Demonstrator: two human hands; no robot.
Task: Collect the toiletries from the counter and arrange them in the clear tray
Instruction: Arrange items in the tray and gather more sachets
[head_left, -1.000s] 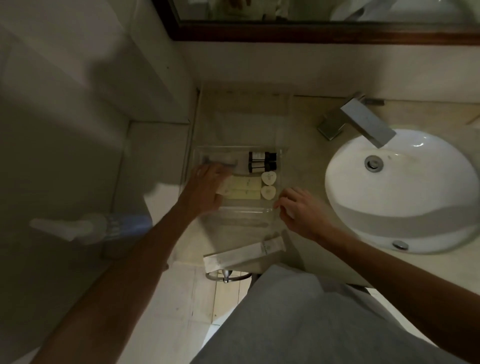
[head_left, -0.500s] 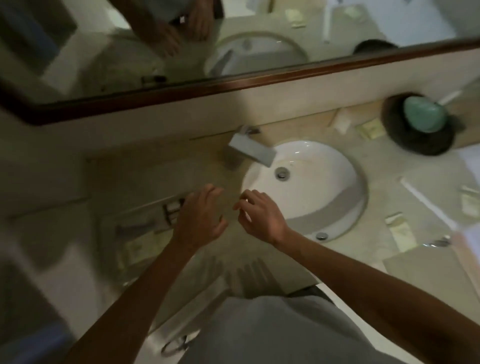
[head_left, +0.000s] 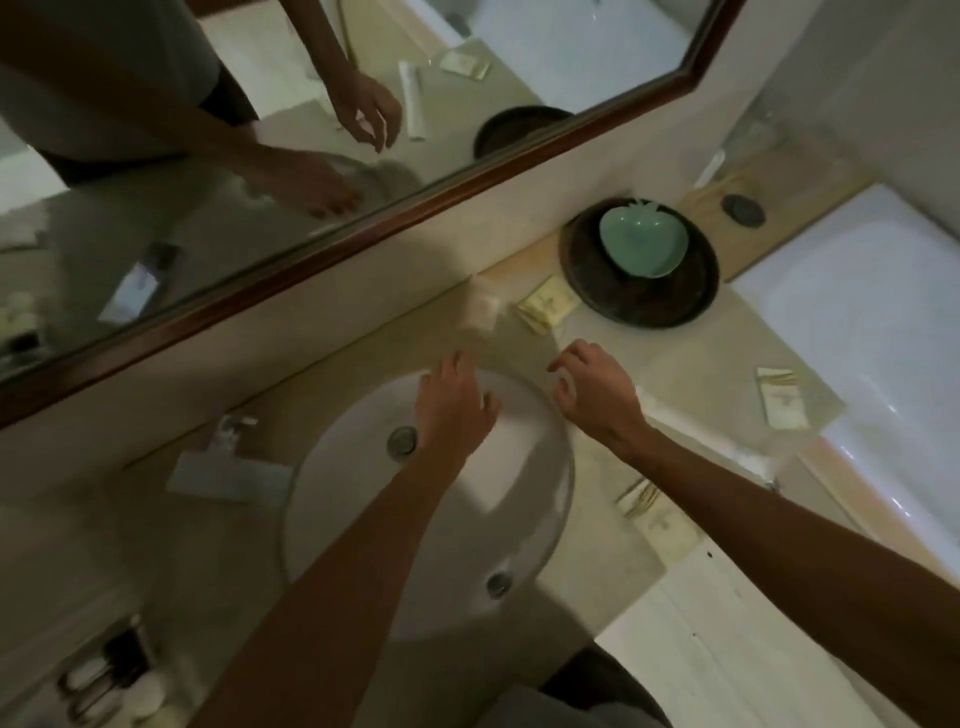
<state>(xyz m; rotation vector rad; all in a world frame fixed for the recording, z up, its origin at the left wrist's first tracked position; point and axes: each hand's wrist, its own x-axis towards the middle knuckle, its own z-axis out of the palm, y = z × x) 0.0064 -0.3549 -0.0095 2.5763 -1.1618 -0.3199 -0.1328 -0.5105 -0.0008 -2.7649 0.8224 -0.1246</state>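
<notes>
While the clear tray (head_left: 111, 680) with its bottles sits at the near left edge, the empty left hand (head_left: 451, 410) spreads over the sink (head_left: 363, 525), the right hand (head_left: 597, 397), fingers apart, hovers short of cream sachets (head_left: 546, 310) beside the dark plate (head_left: 675, 306).

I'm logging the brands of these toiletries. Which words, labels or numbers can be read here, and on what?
None can be read.
Yellow packet by the dark round tray: faint dark mark, too blurred.
Packet near the bathtub: print too small.
Packet under the right forearm: blurred.
White packet: no print visible.
Both hands, left hand and right hand, hold nothing.
</notes>
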